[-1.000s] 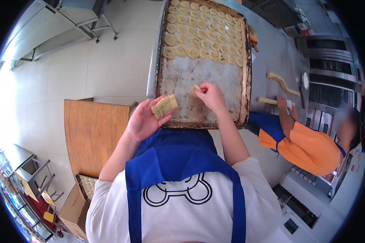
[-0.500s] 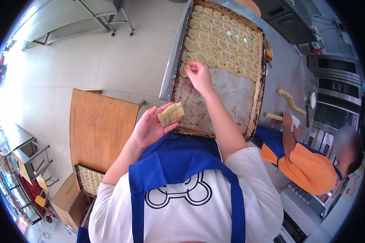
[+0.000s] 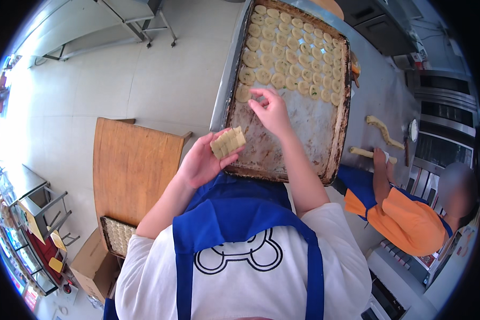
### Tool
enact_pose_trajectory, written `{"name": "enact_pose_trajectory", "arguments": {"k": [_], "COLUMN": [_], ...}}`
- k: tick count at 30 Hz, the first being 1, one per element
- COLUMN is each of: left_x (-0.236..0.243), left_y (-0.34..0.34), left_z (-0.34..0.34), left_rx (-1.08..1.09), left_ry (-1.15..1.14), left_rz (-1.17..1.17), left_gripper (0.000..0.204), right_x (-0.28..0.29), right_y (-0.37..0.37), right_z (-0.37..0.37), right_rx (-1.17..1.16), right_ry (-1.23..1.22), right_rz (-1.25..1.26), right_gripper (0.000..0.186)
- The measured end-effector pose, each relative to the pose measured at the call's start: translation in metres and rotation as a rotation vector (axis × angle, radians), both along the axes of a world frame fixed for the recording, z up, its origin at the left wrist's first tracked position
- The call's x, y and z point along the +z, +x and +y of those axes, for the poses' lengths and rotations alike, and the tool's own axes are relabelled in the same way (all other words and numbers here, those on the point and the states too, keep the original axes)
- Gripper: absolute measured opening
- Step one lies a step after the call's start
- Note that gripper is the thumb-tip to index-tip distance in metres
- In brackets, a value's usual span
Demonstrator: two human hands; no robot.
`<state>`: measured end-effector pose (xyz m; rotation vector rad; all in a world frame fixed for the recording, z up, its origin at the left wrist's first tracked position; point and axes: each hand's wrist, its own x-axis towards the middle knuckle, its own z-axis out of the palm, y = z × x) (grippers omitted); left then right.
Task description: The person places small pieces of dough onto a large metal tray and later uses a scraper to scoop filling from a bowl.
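Observation:
Cut dough pieces [image 3: 228, 142] lie side by side in a small block across my left hand [image 3: 199, 161], which cradles them near the tray's front left corner. My right hand [image 3: 272, 110] hovers over the baking tray [image 3: 290, 125], thumb and forefinger apart with nothing seen between them. Just left of its fingertips, a flat dough round [image 3: 244, 94] lies on the tray, at the left end of the nearest row. Rows of similar rounds [image 3: 279, 52], some with green flecks, cover the tray's far half. Bare, stained metal shows in its near half.
On the metal table [image 3: 381, 101] to the right lie a curved dough roll [image 3: 384, 132] and a straight dough roll [image 3: 361, 152], where a co-worker in orange [image 3: 410, 224] has a hand. A wooden table [image 3: 136, 170] stands left, with a filled tray [image 3: 117, 236] and cardboard box [image 3: 93, 266] nearby.
My right hand has let go of the dough round and drawn back to the right. My left hand has shifted slightly up and right with the dough pieces. The co-worker's hands have moved a little.

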<state>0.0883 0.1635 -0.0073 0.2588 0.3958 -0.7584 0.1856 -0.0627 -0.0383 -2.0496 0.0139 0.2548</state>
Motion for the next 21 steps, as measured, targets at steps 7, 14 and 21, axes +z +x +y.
{"name": "enact_pose_trajectory", "arguments": {"k": [7, 14, 21], "left_x": [-0.004, -0.001, 0.006], "left_y": [0.011, 0.012, 0.003], "left_z": [-0.004, -0.01, -0.003], "left_rx": [0.01, -0.1, -0.111], "left_ry": [0.051, 0.258, 0.374], "left_rz": [0.044, -0.159, -0.219], "left_gripper": [0.051, 0.047, 0.045], "right_x": [0.054, 0.052, 0.04], "right_y": [-0.043, -0.063, -0.064], "right_z": [-0.005, 0.001, 0.004], "right_rx": [0.387, 0.189, 0.165], "right_ry": [0.452, 0.498, 0.361], "right_rz": [0.257, 0.252, 0.118], "right_gripper": [0.049, 0.031, 0.014]}}
